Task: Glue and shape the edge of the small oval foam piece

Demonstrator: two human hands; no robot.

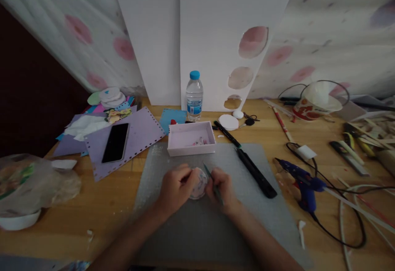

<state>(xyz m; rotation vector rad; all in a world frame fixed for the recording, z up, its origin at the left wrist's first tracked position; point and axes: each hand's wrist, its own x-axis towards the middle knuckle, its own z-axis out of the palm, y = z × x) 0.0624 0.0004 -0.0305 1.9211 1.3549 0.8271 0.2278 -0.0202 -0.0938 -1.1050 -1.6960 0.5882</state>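
My left hand [176, 188] presses on a small round patterned disc [199, 184] that lies on the grey cutting mat [185, 230]. My right hand [222, 188] holds a thin green-handled craft tool [212, 182], its tip at the disc's right edge. Both hands sit close together at the mat's middle. Just beyond them stands an open white box [191, 138] with small pink bits inside.
A black cutter [256, 172] and a black pen [227, 134] lie right of the box. A blue glue gun [304, 184] with cable lies at right. A water bottle [194, 96], a phone [116, 142] on purple paper, white foam boards [216, 36] and a plastic bag [27, 184] surround the mat.
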